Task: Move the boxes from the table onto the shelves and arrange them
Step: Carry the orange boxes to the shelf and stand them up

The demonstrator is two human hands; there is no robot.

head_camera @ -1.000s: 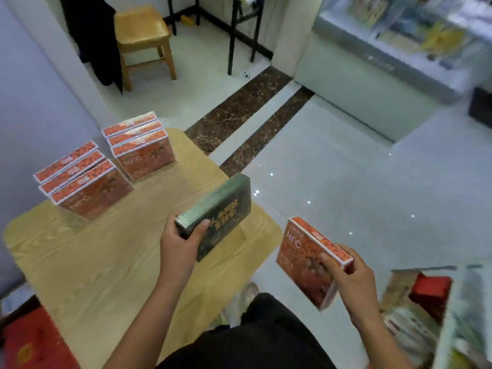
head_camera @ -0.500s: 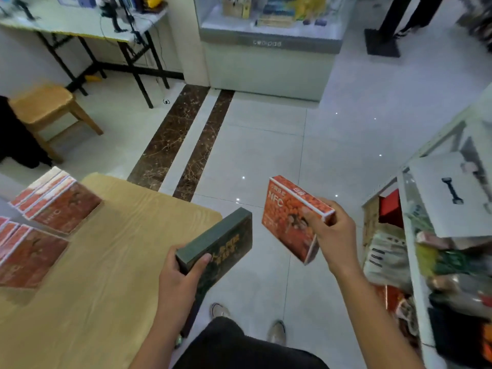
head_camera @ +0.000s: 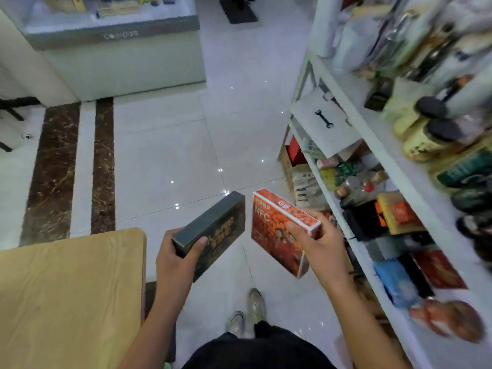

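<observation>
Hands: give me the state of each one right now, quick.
Left hand: closed around the end of the dark green box.
Right hand: closed around the orange NFC box, thumb across its face.

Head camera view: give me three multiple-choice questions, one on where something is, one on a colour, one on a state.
1. Where does the white metal shelf unit stand?
A) on the person's right
B) on the person's left
C) directly behind them

2. What colour is the flat cardboard box in the left hand?
A) white
B) dark green
C) blue

3. What is the right hand doing?
A) pointing with one straight finger
B) hanging empty
C) gripping the orange-red rectangular carton marked NFC

Answers:
1 A, its stocked shelves fill the right side of the view.
2 B, the box's top and front are dark green.
3 C, the thumb lies on the carton's face and the fingers curl over its top edge.
</observation>
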